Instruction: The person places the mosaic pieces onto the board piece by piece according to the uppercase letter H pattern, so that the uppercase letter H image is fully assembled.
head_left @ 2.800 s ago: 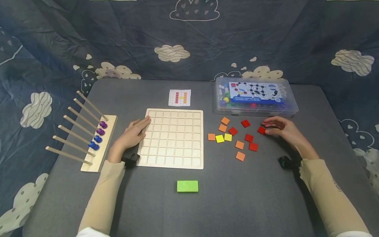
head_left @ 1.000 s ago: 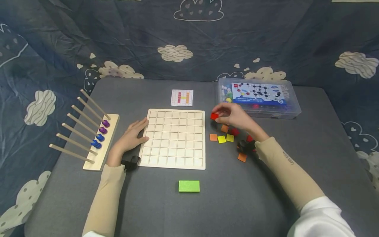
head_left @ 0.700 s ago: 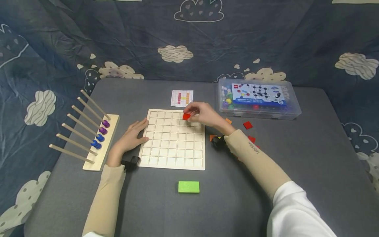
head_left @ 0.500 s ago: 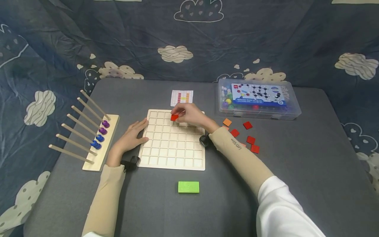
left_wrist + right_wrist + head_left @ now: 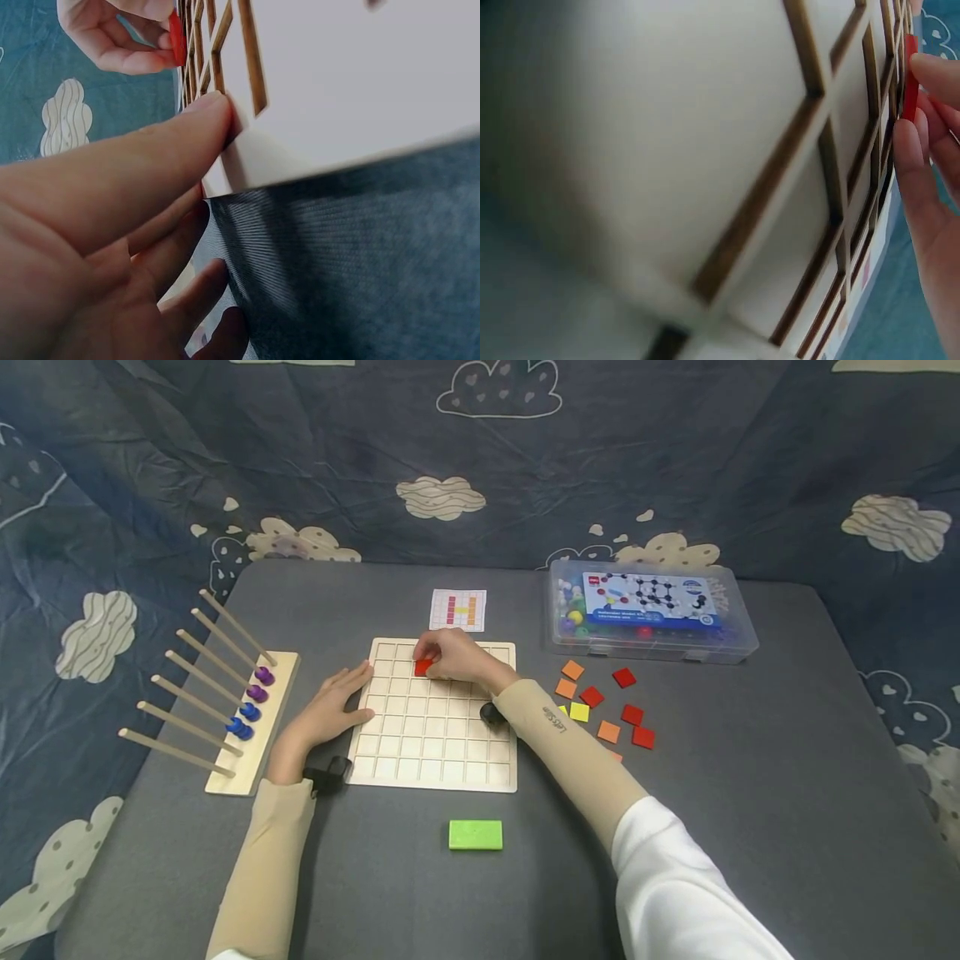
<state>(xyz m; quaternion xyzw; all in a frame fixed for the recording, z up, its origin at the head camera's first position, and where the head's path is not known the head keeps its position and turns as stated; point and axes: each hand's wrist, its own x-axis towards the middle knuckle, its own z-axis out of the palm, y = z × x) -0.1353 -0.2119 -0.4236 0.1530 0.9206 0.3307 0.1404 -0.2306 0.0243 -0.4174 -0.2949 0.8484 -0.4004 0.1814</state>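
My right hand pinches a red square tile between thumb and fingers, low over the upper left part of the wooden grid board. In the right wrist view the red tile stands edge-on at the grid, and another bit of red shows behind the fingers. Whether it touches a cell's floor I cannot tell. My left hand rests against the board's left edge, fingers extended; in the left wrist view its thumb lies on the board's rim. Several red, orange and yellow tiles lie right of the board.
Behind the board lies a pattern card with red, yellow and orange squares. A clear plastic box stands at the back right. At the left is a wooden peg stand with purple and blue beads. A green block lies in front.
My right hand has taken a red tile from beside the plastic box and carried it left to the board, lowering it over the upper left cells. My left hand has stayed at the board's edge.
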